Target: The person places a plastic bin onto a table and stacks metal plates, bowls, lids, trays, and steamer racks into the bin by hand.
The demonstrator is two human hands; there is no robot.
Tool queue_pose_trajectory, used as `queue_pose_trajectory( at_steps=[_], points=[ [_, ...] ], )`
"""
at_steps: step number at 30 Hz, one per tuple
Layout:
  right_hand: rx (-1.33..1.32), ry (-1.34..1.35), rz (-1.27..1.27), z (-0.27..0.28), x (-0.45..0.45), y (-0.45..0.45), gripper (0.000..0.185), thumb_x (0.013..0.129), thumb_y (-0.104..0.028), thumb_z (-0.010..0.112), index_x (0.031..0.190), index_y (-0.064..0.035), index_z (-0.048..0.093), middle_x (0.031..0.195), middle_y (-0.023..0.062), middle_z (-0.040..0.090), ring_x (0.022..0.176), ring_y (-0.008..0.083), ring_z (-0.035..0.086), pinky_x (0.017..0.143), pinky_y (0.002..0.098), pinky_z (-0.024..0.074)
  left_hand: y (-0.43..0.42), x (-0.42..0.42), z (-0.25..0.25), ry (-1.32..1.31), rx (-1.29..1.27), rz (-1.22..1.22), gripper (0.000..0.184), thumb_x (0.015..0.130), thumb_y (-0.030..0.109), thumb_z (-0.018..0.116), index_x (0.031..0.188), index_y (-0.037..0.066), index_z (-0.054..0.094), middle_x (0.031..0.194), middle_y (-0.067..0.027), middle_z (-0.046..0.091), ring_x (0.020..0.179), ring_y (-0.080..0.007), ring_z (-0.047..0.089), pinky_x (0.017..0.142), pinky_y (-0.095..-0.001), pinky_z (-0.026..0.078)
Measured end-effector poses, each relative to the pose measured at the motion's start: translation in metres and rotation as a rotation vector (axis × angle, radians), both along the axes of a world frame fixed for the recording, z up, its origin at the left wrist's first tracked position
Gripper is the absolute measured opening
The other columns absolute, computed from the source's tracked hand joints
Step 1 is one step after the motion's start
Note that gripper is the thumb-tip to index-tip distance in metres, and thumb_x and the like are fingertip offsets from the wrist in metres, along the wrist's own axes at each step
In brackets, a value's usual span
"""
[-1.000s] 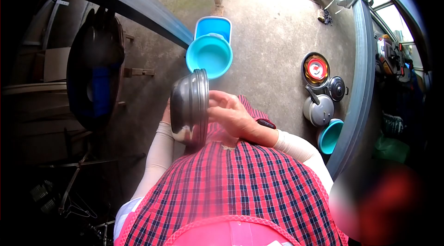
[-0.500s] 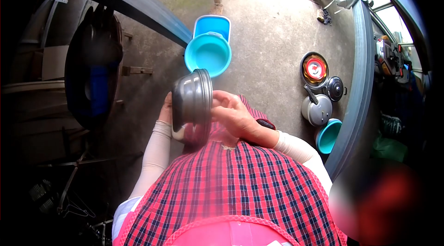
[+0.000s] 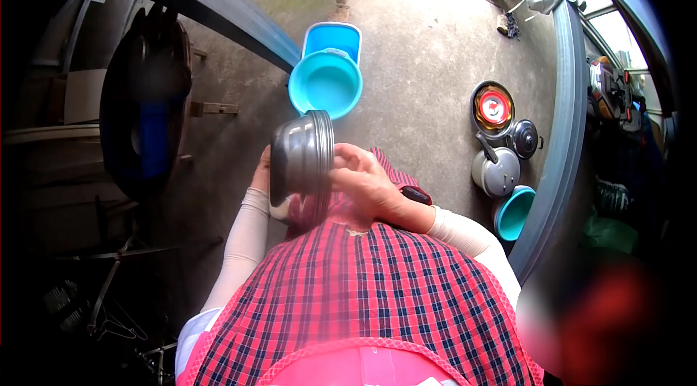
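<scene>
Shiny metal bowls, nested together with several rims showing, are tilted on their side in front of my apron. My left hand is behind their left side, mostly hidden, with only its edge showing. On the right, my right hand has its fingers curled against the rims, the fingertips partly hidden by the bowls. Just beyond the bowls, a round turquoise basin stands on the floor, overlapping a blue rectangular tub.
On the floor at right are a pan with a red dish, a dark lidded pot, a grey pressure cooker and another turquoise basin. A metal post rises beside them. A dark round table is at left.
Compared with a second ago, the bowls have turned slightly and sit a little further right. My right hand stays at the rims. The surroundings have shifted slightly in view.
</scene>
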State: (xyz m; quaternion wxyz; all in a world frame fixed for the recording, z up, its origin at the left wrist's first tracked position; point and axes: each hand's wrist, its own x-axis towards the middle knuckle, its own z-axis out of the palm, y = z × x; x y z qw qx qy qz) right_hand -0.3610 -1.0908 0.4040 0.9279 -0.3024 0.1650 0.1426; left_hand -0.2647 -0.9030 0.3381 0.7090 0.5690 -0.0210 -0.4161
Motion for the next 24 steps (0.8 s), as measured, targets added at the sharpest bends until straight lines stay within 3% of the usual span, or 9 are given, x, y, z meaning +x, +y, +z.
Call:
queue_pose_trajectory(
  at_steps=[15, 24],
  points=[
    [0.159, -0.022, -0.031, -0.011, -0.005, 0.003, 0.034, 0.082, 0.000, 0.050, 0.116, 0.0002, 0.044, 0.104, 0.0097, 0.060, 0.088, 0.0139, 0.060, 0.072, 0.0245, 0.0492, 0.003, -0.003, -0.005, 0.050, -0.018, 0.020, 0.029, 0.091, 0.018, 0.045, 0.113, 0.001, 0.048, 0.106, -0.0111, 0.057, 0.092, -0.0165, 0.056, 0.078, -0.0297, 0.049],
    [0.034, 0.014, -0.027, -0.004, -0.005, 0.004, 0.032, 0.081, 0.001, 0.052, 0.113, 0.0006, 0.045, 0.100, 0.0088, 0.060, 0.087, 0.0137, 0.061, 0.070, 0.0250, 0.0504, 0.005, -0.006, -0.004, 0.051, -0.019, 0.022, 0.026, 0.091, 0.018, 0.045, 0.110, 0.001, 0.050, 0.103, -0.0106, 0.058, 0.089, -0.0160, 0.056, 0.077, -0.0295, 0.048]
  ],
)
